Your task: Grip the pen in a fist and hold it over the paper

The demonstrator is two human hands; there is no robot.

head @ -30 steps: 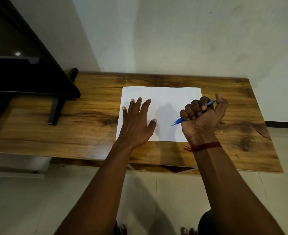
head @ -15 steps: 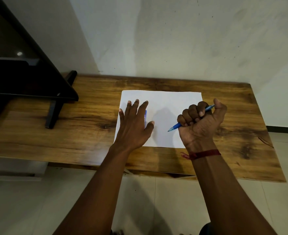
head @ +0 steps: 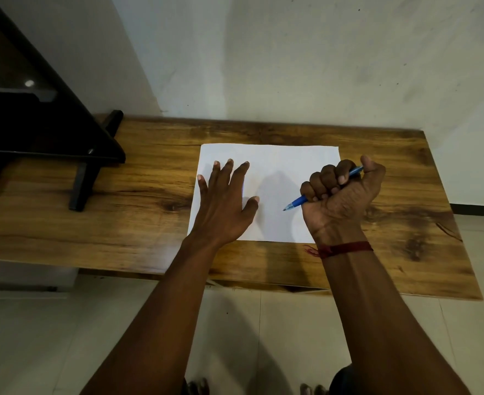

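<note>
On the knotty brown wooden tabletop, the blank white paper sheet is pinned flat by the left hand, fingers straight, while the blue plastic pen is fist-gripped by the right hand, so probably a looser, fingertip grip should be taken.

I see a plain white sheet of paper on a brown wood-grain table, a blue pen over it, and a red wrist thread nearby.

There was one sheet of white paper; one blue pen; one wooden table; two hands; one red wrist thread.
</note>
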